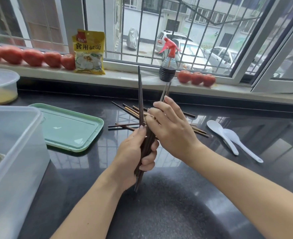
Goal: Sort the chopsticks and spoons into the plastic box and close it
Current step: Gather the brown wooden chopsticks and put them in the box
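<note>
Head view, black bench under a window. Left hand (136,156) wrapped round a bundle (146,144) of dark chopsticks, held near upright, tips resting on the bench towards its near edge, tops leaning slightly away. Right hand (171,130) just beside the bundle top, fingers loosely bent over it; a paler chopstick (165,91) projecting up past its fingertips, apparently pinched, grip not fully visible. Loose chopsticks (125,125) scattered flat at mid-bench directly behind both hands, long axes mostly left to right and crossing one another. Two white spoons (228,135) lying together to the right, handles pointing towards the near right, well apart from the pile. Box (18,152), translucent, open, at the left edge; pale sticks visible inside near its bottom. Green lid (70,126) flat on the bench between box and pile.

Judged step: gathering and squaring the bundle before transfer. Key relation: box to the left of the grip, so left hand nearer; bundle upright, hence a tilt to level needed to suit the box's length. Room open between hands and box above the lid; right hand nearer the remaining pile and spoons. Risk: sticks slipping from a loose bundle during the tilt.
</note>
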Available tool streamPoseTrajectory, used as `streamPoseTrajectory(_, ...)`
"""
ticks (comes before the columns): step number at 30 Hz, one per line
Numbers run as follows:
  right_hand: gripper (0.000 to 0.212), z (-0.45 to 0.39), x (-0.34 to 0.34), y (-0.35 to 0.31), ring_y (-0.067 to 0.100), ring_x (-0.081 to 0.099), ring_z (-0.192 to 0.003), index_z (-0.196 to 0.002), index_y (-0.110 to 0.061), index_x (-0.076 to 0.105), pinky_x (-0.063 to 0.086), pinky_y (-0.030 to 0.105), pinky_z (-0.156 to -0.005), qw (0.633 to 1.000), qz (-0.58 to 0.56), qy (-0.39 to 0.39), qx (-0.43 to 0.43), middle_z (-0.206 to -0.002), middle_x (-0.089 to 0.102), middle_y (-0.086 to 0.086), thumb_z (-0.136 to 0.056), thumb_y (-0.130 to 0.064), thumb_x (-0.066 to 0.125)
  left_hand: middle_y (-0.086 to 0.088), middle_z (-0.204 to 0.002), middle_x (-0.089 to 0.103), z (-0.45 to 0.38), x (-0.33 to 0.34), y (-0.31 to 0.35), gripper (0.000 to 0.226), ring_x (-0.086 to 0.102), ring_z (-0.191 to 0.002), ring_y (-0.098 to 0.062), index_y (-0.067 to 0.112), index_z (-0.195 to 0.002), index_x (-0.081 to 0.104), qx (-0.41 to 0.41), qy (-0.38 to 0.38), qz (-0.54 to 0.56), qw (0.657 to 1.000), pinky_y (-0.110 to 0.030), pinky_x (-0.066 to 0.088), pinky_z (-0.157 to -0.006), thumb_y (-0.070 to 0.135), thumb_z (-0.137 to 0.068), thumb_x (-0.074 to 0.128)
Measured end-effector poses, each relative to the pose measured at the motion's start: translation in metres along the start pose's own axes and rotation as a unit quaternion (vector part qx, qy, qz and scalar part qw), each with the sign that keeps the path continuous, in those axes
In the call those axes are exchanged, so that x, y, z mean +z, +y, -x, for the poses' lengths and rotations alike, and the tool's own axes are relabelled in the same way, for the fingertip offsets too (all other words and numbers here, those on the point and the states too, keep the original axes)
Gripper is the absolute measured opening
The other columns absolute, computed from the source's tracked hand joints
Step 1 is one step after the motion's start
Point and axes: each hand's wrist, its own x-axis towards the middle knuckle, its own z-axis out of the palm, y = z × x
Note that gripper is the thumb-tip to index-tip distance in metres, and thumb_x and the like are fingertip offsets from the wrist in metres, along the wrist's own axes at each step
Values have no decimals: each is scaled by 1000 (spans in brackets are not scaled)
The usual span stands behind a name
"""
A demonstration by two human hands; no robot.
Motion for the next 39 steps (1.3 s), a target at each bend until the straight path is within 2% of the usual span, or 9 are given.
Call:
streamPoseTrajectory(6, 16, 19, 6, -4, 34, 64, -112, -100, -4, 72, 37, 53, -114, 998, -66, 2, -6, -106, 69, 13, -97, 0, 58, -6, -69, 49, -1, -3, -1, 55, 28, -41, -9, 18, -91, 60, -77, -9, 15, 997, -18, 15, -37, 68, -100, 38)
streamPoseTrajectory(15, 40, 27, -1, -7, 34, 34, -139, -135, -5, 56, 33, 51, -117, 978, -71, 66, 184, -146, 38, 15, -100, 3, 37, -1, -69, 50, -4, 2, -5, 17, 23, -46, -11, 12, -107, 52, 1, -15, -107, 994, -21, 16, -40, 29, -108, 47)
streamPoseTrajectory(17, 49, 24, -11, -6, 27, 37, -142, -144, -8, 46, 31, 47, -120, 891, -187, 111, 397, -150, 36, 13, -97, 5, 46, -7, -73, 47, -4, 4, -7, 6, 25, -50, -14, 13, -104, 47, 48, -5, -142, 989, -27, 15, -46, 17, -107, 46)
streamPoseTrajectory(20, 60, 8, -36, -1, 17, 59, -126, -150, -14, 38, 41, 47, -114, 559, -626, -3, 544, -136, 60, 4, -98, -35, 60, -10, -83, 41, -2, 7, -10, 9, 31, -56, -17, 5, -110, 44, 88, -13, -203, 975, -41, 17, -55, 2, -101, 45)
streamPoseTrajectory(21, 63, 4, -42, -1, 22, 64, -120, -148, -14, 40, 46, 47, -109, 513, -692, -58, 505, -128, 67, 8, -95, -40, 62, -9, -83, 42, -1, 9, -10, 17, 34, -58, -17, 8, -115, 46, 97, -24, -227, 969, -40, 19, -55, -1, -100, 43)
streamPoseTrajectory(28, 7, -40, -68, -26, 23, 57, -63, -91, -12, 61, 56, 50, -74, 595, -664, 25, 453, -61, 53, 1, -92, -12, 68, 29, -96, 60, 3, 18, -8, 75, 58, -90, 3, 40, -136, 43, 244, -47, -339, 908, -21, 50, -80, -20, -91, 43)
streamPoseTrajectory(32, 15, -45, -58, -50, 23, 55, -59, -82, -13, 61, 54, 45, -66, 668, -571, 27, 475, -62, 57, 7, -90, -17, 72, 8, -117, 70, -1, 11, -12, 53, 65, -115, -7, 29, -131, 55, 276, 17, -350, 895, -39, 57, -95, -3, -91, 65)
streamPoseTrajectory(35, 11, -49, -58, -47, 20, 62, -63, -85, -10, 64, 58, 42, -68, 645, -571, 35, 507, -66, 62, 6, -91, -14, 72, 16, -99, 73, -2, 11, -11, 50, 69, -96, -2, 31, -123, 57, 265, 44, -326, 907, -25, 55, -79, -5, -90, 66)
streamPoseTrajectory(39, 26, -42, -62, -32, 7, 71, -96, -116, -17, 66, 58, 31, -89, 633, -644, -56, 426, -97, 72, -7, -93, -26, 72, -5, -75, 63, -7, 3, -14, 20, 61, -70, -25, 30, -100, 61, 258, 80, -360, 893, -40, 52, -61, 11, -97, 60)
